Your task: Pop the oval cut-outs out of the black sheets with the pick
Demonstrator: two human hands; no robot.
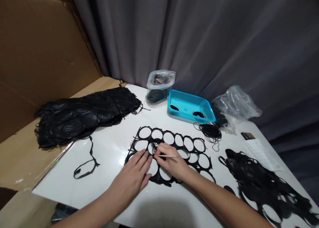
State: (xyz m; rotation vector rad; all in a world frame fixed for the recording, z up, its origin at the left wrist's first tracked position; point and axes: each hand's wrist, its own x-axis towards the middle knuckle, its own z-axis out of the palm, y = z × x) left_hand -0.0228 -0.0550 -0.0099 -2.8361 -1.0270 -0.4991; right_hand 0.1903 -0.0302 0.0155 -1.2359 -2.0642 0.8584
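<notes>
Step in hand, as judged: working thin rings out of a holed black sheet with a small pointed tool.

Black sheet [157, 180]: flat at the middle of the white table [62, 180], between and under the two hands, rows of round openings across it.

Left hand [134, 173]: palm down, fingers stretched out and close together, lying over the sheet's left part; grasping nothing visible. Reads as bracing.

Right hand [175, 165]: fingers bent in a pinch around a slim pale stick [169, 156], its tip near the left fingertips. A small bunch of thin black rings [154, 146] sits at the right fingertips, over one opening; whether pinched or only touched, cannot tell.

Surroundings: stack of black sheets [82, 116] at far left; blue basket [183, 116] on the far side with a few dark rings inside; loose heap of rings [211, 132] just beside its near right corner; tangled black scraps [259, 176] at right.

Next move, as judged, calls for a firm flat left palm and a shallow stick angle at the opening's edge. Risk: thin rings snagging or stretching.
</notes>
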